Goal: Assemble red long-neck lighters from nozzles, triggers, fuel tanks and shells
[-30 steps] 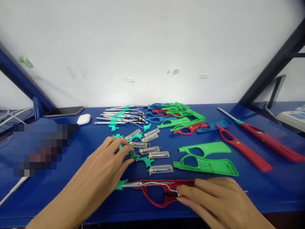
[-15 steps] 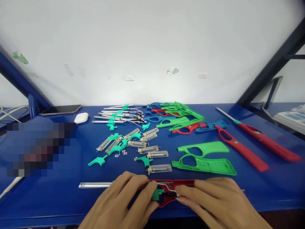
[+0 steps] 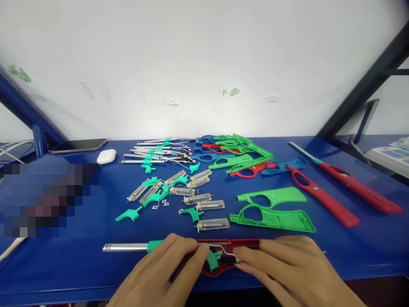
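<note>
At the table's front edge lies a red lighter shell half (image 3: 244,244), its inner side up. A metal lighter tube (image 3: 128,247) with a green collar sticks out to its left. My left hand (image 3: 172,268) is closed over the shell's left part, fingertips by a green trigger (image 3: 213,261) and a white wire. My right hand (image 3: 287,268) covers the shell's right end. Its thumb and forefinger pinch the end of a small black igniter (image 3: 228,259) just right of the trigger. The hands hide much of the shell.
Behind my hands lie several clear fuel tanks (image 3: 213,224) and loose green triggers (image 3: 129,214). Farther back are wired metal tubes (image 3: 143,161) and piled shell halves (image 3: 249,149). Green halves (image 3: 277,219) and a red lighter (image 3: 361,187) lie right. A phone (image 3: 78,146) and white case (image 3: 106,156) lie left.
My left fingers have shifted slightly, so more of the green trigger and green collar shows. The right hand keeps its pinch on the igniter. The whole view has shifted a little.
</note>
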`<state>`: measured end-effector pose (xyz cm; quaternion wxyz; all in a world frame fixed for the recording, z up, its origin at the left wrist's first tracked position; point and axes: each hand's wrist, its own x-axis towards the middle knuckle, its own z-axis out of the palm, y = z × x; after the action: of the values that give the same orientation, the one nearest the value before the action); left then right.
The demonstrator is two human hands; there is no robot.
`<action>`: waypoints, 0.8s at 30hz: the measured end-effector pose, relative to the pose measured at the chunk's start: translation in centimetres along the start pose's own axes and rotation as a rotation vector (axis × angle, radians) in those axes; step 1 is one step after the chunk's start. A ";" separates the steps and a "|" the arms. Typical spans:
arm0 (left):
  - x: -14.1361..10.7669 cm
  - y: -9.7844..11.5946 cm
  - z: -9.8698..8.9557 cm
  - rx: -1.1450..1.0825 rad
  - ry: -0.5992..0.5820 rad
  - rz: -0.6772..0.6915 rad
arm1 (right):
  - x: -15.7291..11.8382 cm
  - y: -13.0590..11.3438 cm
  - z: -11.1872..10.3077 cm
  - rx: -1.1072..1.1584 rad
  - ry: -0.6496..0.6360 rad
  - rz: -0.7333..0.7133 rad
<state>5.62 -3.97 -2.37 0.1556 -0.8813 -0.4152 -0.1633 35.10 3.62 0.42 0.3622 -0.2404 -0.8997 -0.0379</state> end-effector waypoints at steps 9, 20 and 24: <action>3.1 0.0 -1.2 -0.113 0.103 -0.056 | -0.1 0.0 -0.1 0.044 -0.018 0.018; 2.0 0.6 0.0 -0.249 0.064 -0.144 | 0.1 0.1 -0.4 0.079 -0.056 0.018; 1.9 0.8 0.5 -0.285 0.085 -0.176 | -0.2 0.2 -0.3 0.079 -0.074 0.016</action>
<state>7.53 -2.96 -2.11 0.0317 -0.8471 -0.4564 -0.2705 35.51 3.67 0.50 0.3383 -0.2344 -0.9113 0.0095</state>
